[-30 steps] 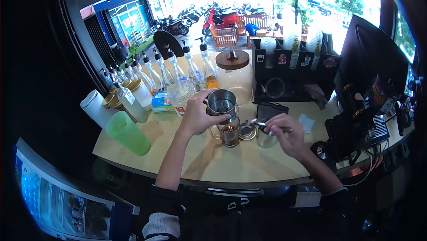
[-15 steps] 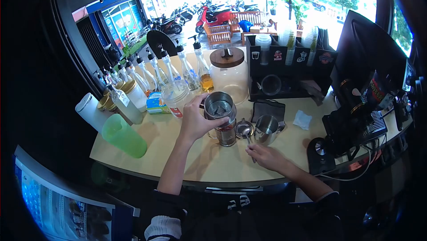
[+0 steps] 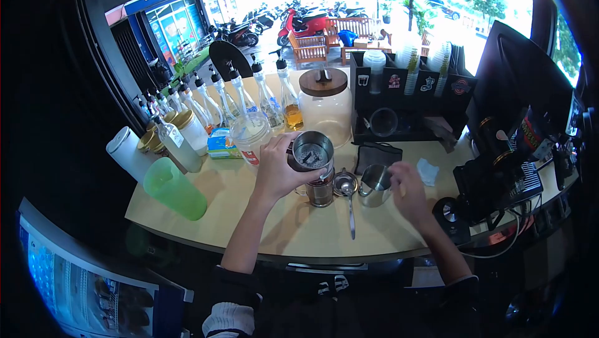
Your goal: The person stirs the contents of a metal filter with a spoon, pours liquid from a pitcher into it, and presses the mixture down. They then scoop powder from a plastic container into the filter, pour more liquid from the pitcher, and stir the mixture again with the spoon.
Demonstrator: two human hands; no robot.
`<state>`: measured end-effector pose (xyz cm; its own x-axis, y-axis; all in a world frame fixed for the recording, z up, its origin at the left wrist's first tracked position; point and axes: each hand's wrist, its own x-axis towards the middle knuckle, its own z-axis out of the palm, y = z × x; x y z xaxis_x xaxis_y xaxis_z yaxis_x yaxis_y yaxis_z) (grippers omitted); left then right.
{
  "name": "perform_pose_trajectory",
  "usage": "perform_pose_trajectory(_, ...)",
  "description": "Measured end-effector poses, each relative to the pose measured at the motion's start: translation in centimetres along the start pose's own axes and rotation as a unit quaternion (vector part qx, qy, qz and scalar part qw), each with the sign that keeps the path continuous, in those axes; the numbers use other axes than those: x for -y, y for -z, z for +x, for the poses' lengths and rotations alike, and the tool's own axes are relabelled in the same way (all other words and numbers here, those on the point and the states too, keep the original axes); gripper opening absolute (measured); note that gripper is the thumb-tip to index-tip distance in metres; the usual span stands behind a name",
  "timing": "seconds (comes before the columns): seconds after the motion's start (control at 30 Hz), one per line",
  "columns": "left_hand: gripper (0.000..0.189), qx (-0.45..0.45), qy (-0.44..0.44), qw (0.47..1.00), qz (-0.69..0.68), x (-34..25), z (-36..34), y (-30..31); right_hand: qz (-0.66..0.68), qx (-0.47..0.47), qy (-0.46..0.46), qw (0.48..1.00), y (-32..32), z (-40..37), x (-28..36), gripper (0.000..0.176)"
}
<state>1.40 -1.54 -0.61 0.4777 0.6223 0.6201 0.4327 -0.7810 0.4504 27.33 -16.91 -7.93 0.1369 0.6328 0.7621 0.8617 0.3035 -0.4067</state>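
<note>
My left hand (image 3: 277, 166) is closed around a metal cup (image 3: 313, 151) with dark, frothy-looking liquid in it. That cup is held above or on a glass-and-metal vessel (image 3: 320, 193); whether they touch is hidden. My right hand (image 3: 410, 193) has curled fingers at the right side of a steel pitcher (image 3: 374, 186), where its handle was visible before. Between the two vessels sits a small round metal strainer or dish (image 3: 345, 183). A long spoon (image 3: 352, 216) rests with one end in it, its handle lying on the counter.
Behind stand a wooden-lidded jar (image 3: 324, 113), several pump bottles (image 3: 292, 101) and a black cup organizer (image 3: 399, 104). A green pitcher (image 3: 176, 191) and a clear tub (image 3: 249, 133) are on the left. A dark cloth (image 3: 377, 156), white tissue (image 3: 428, 171) and black machine (image 3: 486, 179) lie rightward.
My right hand has let go of the spoon and moved up and right to the steel pitcher. The left hand still holds the metal cup in about the same place.
</note>
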Motion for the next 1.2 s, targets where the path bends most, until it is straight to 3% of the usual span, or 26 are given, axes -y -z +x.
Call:
perform_pose_trajectory(0.03, 0.080, -0.001, 0.001, 1.000, 0.000, 0.0, 0.1, 0.0, 0.000, 0.001, 0.001, 1.000, 0.0, -0.3, -1.5, 0.015)
perform_pose_trajectory(0.1, 0.083, 0.011, 0.004, 1.000, -0.010, -0.1, 0.3, 0.1, 0.034, 0.085, -0.129, 0.987, -0.6, -1.4, -5.8, 0.013)
perform_pose_trajectory(0.13, 0.083, 0.010, 0.003, 1.000, -0.010, -0.1, 0.3, 0.2, 0.119, 0.135, -0.187, 0.966, -0.7, -1.8, -6.2, 0.014)
perform_pose_trajectory(0.17, 0.083, 0.007, -0.003, 1.000, -0.004, -0.2, 0.3, 0.1, 0.119, 0.134, -0.186, 0.966, -1.1, -2.4, -6.9, 0.014)
perform_pose_trajectory(0.23, 0.083, 0.002, -0.008, 1.000, 0.002, -0.6, 0.6, 0.3, 0.306, 0.139, -0.271, 0.902, -1.9, -2.9, -7.8, 0.016)
perform_pose_trajectory(0.47, 0.076, 0.027, -0.013, 0.999, 0.032, -1.4, 1.2, 1.1, 0.383, 0.115, -0.223, 0.889, -2.2, -0.8, -7.1, 0.019)
perform_pose_trajectory(0.57, 0.073, 0.040, -0.016, 0.999, 0.031, -1.2, 1.5, 1.3, 0.367, 0.118, -0.243, 0.890, -0.4, 3.0, -4.6, 0.018)
perform_pose_trajectory(0.63, 0.072, 0.054, -0.012, 0.998, 0.024, -1.2, 1.9, 1.5, 0.365, 0.101, -0.167, 0.910, 0.2, 5.8, -3.5, 0.018)
perform_pose_trajectory(0.73, 0.071, 0.096, -0.009, 0.995, 0.021, -1.9, 2.5, 2.1, 0.310, 0.101, -0.120, 0.938, 1.1, 9.8, -2.2, 0.019)
perform_pose_trajectory(0.83, 0.072, 0.135, 0.026, 0.990, 0.015, -2.2, 2.9, 2.4, 0.331, 0.121, -0.100, 0.930, 1.4, 13.1, 0.2, 0.021)
perform_pose_trajectory(1.2, 0.071, 0.134, -0.023, 0.991, 0.010, -0.8, 3.3, 2.1, 0.251, 0.170, -0.032, 0.953, -0.6, 16.9, 2.4, 0.027)
